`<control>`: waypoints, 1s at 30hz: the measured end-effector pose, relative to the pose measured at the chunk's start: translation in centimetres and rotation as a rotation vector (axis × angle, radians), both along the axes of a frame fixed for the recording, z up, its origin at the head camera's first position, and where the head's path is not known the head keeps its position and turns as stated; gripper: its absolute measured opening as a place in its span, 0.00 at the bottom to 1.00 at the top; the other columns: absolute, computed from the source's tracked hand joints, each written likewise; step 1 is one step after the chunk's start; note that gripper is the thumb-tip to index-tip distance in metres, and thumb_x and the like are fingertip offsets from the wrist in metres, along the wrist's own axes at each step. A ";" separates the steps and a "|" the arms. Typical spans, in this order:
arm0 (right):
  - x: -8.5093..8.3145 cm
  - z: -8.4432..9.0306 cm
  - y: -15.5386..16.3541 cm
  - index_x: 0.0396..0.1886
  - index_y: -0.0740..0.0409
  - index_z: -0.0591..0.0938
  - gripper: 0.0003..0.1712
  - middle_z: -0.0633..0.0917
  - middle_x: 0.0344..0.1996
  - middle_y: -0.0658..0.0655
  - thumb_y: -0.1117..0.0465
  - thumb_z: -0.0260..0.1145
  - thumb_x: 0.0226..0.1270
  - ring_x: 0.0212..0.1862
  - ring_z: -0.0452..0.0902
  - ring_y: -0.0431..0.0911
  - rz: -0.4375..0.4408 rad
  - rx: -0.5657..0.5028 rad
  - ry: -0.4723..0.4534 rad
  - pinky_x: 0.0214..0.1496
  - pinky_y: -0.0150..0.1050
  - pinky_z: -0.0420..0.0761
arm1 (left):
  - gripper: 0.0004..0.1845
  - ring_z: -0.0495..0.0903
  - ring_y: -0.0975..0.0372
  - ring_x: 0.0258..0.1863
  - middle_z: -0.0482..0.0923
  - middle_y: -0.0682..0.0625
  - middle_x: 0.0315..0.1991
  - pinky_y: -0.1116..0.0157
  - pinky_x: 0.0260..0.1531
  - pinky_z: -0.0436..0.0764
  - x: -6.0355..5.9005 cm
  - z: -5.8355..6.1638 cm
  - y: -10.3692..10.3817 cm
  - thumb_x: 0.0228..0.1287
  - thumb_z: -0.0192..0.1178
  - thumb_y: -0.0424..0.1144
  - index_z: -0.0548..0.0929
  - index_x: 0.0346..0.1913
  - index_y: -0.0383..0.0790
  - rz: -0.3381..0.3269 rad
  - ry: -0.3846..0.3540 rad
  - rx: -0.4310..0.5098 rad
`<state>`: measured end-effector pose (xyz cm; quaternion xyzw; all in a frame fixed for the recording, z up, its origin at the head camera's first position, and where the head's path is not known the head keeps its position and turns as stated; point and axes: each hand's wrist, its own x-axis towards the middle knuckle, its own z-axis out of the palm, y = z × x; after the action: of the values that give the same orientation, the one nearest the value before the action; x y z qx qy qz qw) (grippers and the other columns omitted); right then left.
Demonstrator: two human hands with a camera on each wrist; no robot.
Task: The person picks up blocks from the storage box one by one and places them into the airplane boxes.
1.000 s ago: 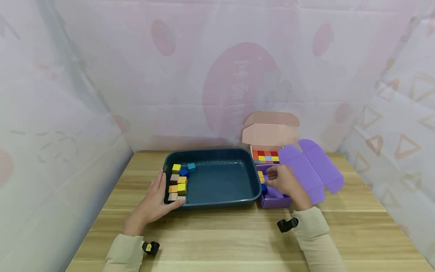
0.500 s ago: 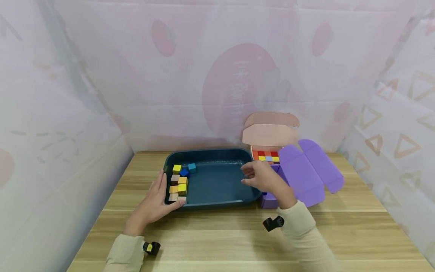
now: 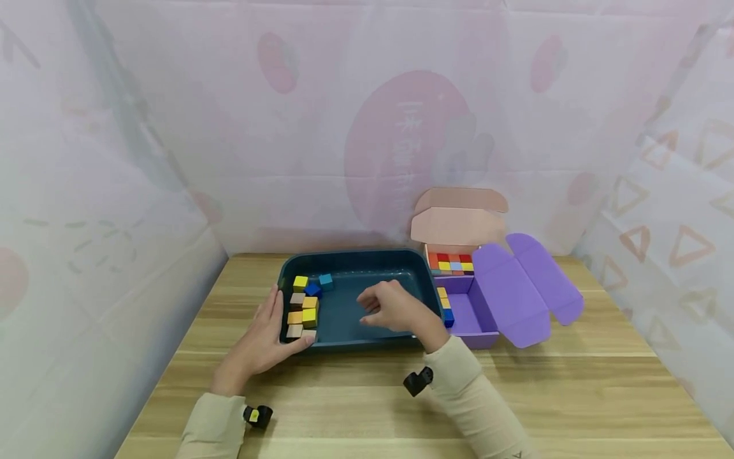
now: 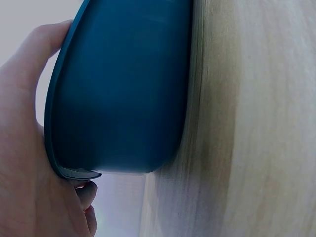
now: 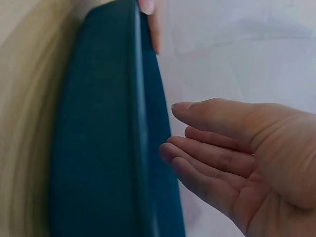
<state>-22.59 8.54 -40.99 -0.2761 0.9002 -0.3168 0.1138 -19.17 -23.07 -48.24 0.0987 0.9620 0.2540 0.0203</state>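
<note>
My left hand (image 3: 256, 347) holds the left front corner of a dark teal tray (image 3: 367, 346). Its thumb lies over the front rim and its fingers lie along the left side; the left wrist view shows this hand (image 4: 29, 128) against the tray wall (image 4: 118, 89). Above the tray's middle is my right hand (image 3: 395, 309), with nothing between its loosely bent fingers and thumb (image 5: 217, 116). Several wooden cubes sit along the tray's left side, among them a bright yellow cube (image 3: 309, 317), a dark blue cube (image 3: 312, 289) and a light blue cube (image 3: 325, 281).
Right of the tray stands an open purple box (image 3: 484, 340), with yellow-orange cubes (image 3: 442, 292) and a blue cube (image 3: 448, 317) along its left wall. Behind it is an open pink box (image 3: 459, 226) holding coloured cubes (image 3: 455, 266). Patterned cloth walls surround the wooden table (image 3: 344, 408).
My right hand has moved left from inside the purple box to over the tray's middle. The blue cube stays in the purple box. My left hand keeps its place.
</note>
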 end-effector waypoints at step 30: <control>-2.1 -4.7 -9.7 0.54 0.55 0.90 0.16 0.92 0.47 0.50 0.60 0.77 0.68 0.42 0.86 0.34 0.173 0.128 0.010 0.48 0.27 0.87 | 0.69 0.38 0.31 0.84 0.22 0.44 0.88 0.27 0.77 0.50 -0.2 -0.3 -0.2 0.63 0.63 0.74 0.35 0.85 0.33 -0.018 0.000 -0.003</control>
<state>-24.66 -1.17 -45.70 -0.3466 0.8920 -0.2461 0.1538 -19.34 -23.24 -48.56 0.1072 0.9614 0.2523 0.0229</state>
